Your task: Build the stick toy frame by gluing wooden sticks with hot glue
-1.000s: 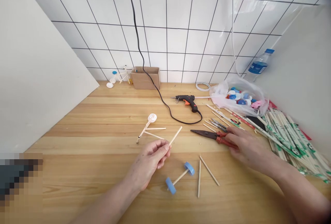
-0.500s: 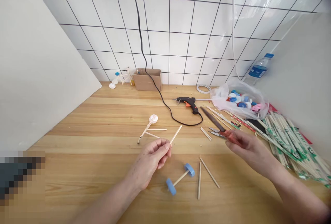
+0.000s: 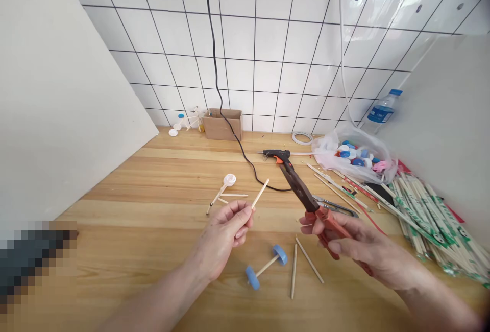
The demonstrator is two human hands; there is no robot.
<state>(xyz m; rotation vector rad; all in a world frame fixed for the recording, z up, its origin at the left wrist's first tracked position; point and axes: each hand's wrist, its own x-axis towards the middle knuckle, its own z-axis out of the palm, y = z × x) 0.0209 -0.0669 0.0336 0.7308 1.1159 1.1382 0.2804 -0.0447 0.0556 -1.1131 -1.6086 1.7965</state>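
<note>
My left hand (image 3: 229, 230) pinches a short wooden stick (image 3: 261, 192) between thumb and fingertips, its free end pointing up and right. In my right hand (image 3: 356, 242) are red-handled shears (image 3: 306, 196), their long dark blades together and pointing up-left, apart from the stick. Below the hands lies a stick with a blue bottle cap on each end (image 3: 267, 266). Two loose wooden sticks (image 3: 294, 270) rest to its right. Just beyond my left hand is a small stick frame with a white cap (image 3: 229, 180), partly hidden by that hand.
A black glue gun (image 3: 277, 154) with its cord lies behind the shears. To the right are a plastic bag of caps (image 3: 354, 156), wrapped chopsticks (image 3: 432, 214) and metal snips (image 3: 339, 205). A cardboard box (image 3: 223, 125), a tape roll (image 3: 302, 138) and a bottle (image 3: 384, 110) stand near the wall.
My right hand has lifted the shears off the table, bringing them left and closer. The left hand still holds the stick in nearly the same place. The view has tilted slightly upward.
</note>
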